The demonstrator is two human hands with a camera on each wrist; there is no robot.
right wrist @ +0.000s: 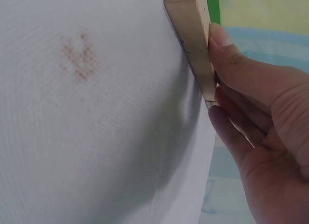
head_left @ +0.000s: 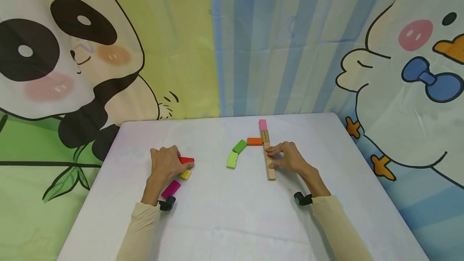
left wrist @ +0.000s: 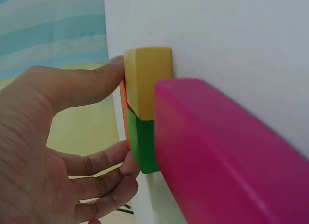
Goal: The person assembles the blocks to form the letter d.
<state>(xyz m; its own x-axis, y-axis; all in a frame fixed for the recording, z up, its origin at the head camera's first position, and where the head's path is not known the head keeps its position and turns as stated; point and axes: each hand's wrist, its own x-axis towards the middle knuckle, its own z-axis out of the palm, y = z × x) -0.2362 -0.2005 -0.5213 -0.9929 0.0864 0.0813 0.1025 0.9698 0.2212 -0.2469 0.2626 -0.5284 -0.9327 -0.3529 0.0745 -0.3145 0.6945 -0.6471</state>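
My left hand (head_left: 167, 162) spans a red block (head_left: 187, 159) lengthwise, with thumb and fingers at its ends. Against that block lies a yellow block (head_left: 185, 175); the left wrist view also shows a green block (left wrist: 143, 144) beside it. A magenta block (head_left: 170, 189) lies nearer the wrist. My right hand (head_left: 290, 158) holds a plain wooden block (head_left: 271, 173) in a straight row, thumb and fingertips spaced along it and partly covering it. Farther along that row are narrow wooden pieces (head_left: 265, 136) and a pink block (head_left: 262, 125) at the far end.
An orange block (head_left: 255, 141) meets the wooden row from the left. Two lime-green blocks (head_left: 239, 146) curve on from it toward me. All lie on a white-covered table (head_left: 232, 216). A cartoon-printed curtain (head_left: 275, 43) hangs behind the far edge.
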